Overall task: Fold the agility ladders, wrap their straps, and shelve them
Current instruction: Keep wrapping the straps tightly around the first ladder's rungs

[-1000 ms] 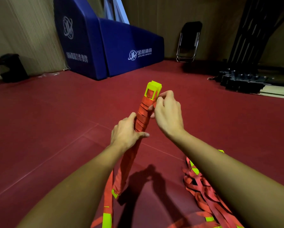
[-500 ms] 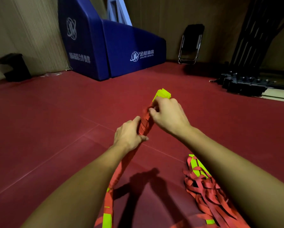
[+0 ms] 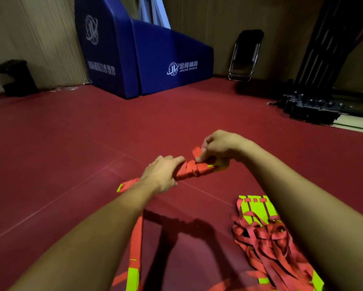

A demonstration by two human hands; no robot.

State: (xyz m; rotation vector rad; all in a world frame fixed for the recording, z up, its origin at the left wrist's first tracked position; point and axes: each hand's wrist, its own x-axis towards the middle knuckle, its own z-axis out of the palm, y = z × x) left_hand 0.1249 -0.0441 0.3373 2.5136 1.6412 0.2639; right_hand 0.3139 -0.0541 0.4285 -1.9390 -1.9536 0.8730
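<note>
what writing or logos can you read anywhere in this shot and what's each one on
"金陵体育" above "JINLING SPORTS": white print beside a round logo, on the lower panel of the blue padded base.
Row of white Chinese characters on its taller panel: too blurred to read for sure.
Round emblem higher on that taller panel: the letters look like "JL", but this is not certain.
Wrapped ladder and loose ladder: no print visible.

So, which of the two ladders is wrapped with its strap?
The ladder held in the left hand and right hand: strap wound around it. The other ladder lies loose and tangled.
</note>
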